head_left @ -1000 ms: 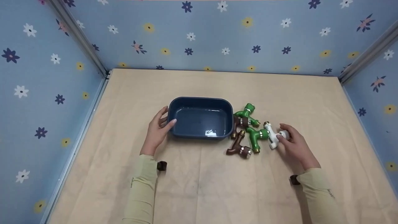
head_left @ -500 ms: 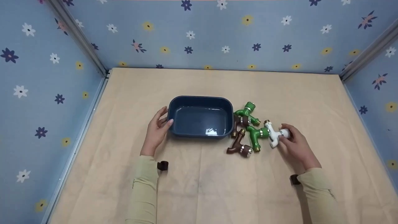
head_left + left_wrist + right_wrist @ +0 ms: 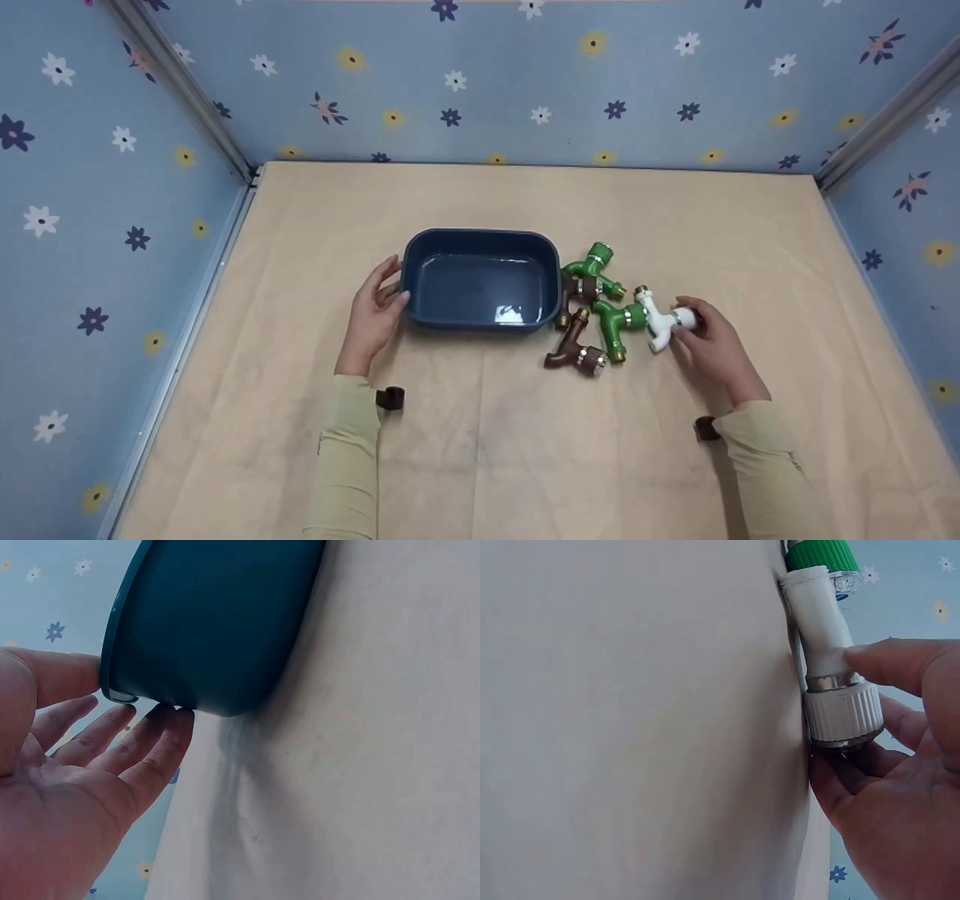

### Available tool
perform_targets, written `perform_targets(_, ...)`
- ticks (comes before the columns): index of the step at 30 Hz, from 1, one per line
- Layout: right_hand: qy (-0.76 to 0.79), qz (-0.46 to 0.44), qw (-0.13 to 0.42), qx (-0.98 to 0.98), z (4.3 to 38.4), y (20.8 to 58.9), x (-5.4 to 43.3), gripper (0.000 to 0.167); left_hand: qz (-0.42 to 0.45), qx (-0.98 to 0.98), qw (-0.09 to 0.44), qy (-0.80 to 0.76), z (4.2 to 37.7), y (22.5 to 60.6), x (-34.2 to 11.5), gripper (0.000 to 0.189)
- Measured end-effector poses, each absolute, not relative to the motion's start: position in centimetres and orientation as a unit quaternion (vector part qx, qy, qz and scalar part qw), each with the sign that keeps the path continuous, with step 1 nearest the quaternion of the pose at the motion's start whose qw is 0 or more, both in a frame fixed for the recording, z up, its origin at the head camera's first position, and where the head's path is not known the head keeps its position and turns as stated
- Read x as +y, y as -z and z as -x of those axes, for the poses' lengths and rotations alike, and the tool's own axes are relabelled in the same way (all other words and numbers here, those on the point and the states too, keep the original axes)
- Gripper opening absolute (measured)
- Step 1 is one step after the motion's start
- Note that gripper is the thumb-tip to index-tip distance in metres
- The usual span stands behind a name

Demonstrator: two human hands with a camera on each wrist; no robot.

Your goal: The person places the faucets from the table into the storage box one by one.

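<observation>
At the left end of the dark blue plastic basin (image 3: 480, 292), my left hand (image 3: 369, 319) holds the wall, its thumb at the rim and its fingers against the outside. The left wrist view shows those fingertips along the basin's side (image 3: 210, 630). My right hand (image 3: 716, 349) grips a white tap (image 3: 661, 324) by its ribbed knob (image 3: 844, 716), with the thumb on the tap's body and fingers around the knob's end. Just left of the white tap lies a green tap (image 3: 615, 330); its green knob (image 3: 821, 555) shows behind in the right wrist view.
Against the basin's right side lie another green tap (image 3: 596, 270) and a brown tap (image 3: 581, 289), overlapping. A second brown tap (image 3: 577, 352) lies in front of them. A beige cloth (image 3: 480, 442) covers the table, and flowered blue panels (image 3: 525, 82) enclose it.
My left thumb has drawn back from over the basin's inside to its rim. The right hand keeps its grip on the white tap, which has barely moved. The head view has tilted slightly.
</observation>
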State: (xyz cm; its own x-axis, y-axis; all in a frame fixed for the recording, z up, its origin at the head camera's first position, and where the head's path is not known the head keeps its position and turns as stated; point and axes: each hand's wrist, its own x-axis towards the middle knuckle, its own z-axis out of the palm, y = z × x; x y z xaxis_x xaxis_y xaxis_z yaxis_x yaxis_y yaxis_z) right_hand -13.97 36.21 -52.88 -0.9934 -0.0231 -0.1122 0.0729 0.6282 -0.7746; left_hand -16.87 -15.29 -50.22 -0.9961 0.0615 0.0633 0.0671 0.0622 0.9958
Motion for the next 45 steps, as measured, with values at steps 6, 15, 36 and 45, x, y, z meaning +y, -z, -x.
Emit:
perform_targets(6, 0.439, -0.017, 0.042, 0.897, 14.0, 53.0, 36.2, 0.047, 0.047, -0.727, 0.004, 0.685, 16.9, 50.2, -15.4, 0.061)
perform_targets(15, 0.476, -0.004, 0.018, 0.879, 13.8, 53.1, 36.3, 0.05, 0.059, -0.709, 0.008, 0.703, 17.0, 50.6, -15.6, 0.062)
perform_targets(36, 0.494, -0.03, 0.07, 0.866, 13.5, 52.5, 37.3, 0.054, 0.059, -0.703, 0.012, 0.709, 17.4, 51.7, -15.8, 0.061)
perform_targets(45, 0.523, -0.024, 0.094, 0.847, 13.0, 52.0, 37.7, 0.051, 0.052, -0.728, 0.015, 0.683, 18.0, 53.3, -16.0, 0.061)
